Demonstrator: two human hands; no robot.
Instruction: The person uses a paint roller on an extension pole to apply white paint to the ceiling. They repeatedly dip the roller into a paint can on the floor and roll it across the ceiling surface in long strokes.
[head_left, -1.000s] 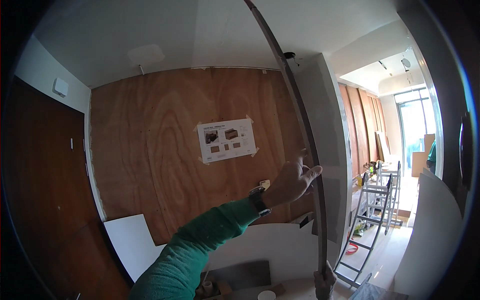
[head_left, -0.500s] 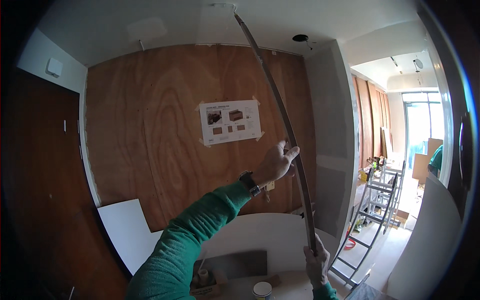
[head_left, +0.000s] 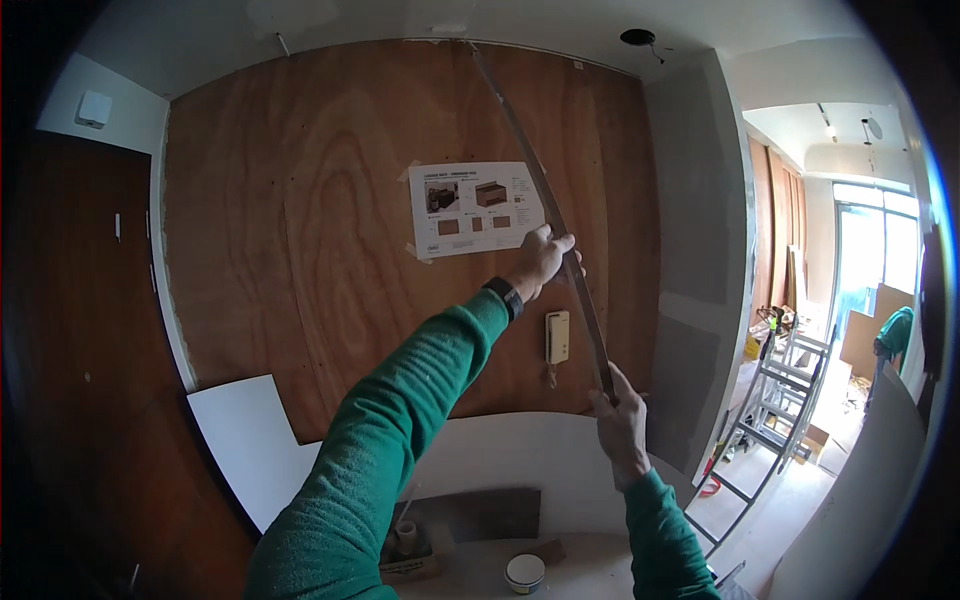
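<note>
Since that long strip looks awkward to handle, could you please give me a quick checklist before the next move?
1. Left hand closed on the strip partway up: ok.
2. Right hand gripping the strip's lower end: ok.
3. Top end of the strip reaching the ceiling line on the plywood wall: ok; whether it touches, cannot tell.
4. Strip straight: not ok, it looks bowed, though the lens bends lines.
5. Strip clear of the paper sheet taped to the wall: not ok, it crosses the sheet's right edge.

Room under renovation
Plywood wall (head_left: 330, 230) at 12 o'clock; grey plasterboard (head_left: 700, 250), stepladder (head_left: 775, 400), bright window (head_left: 860, 240) at 3 o'clock.
</note>
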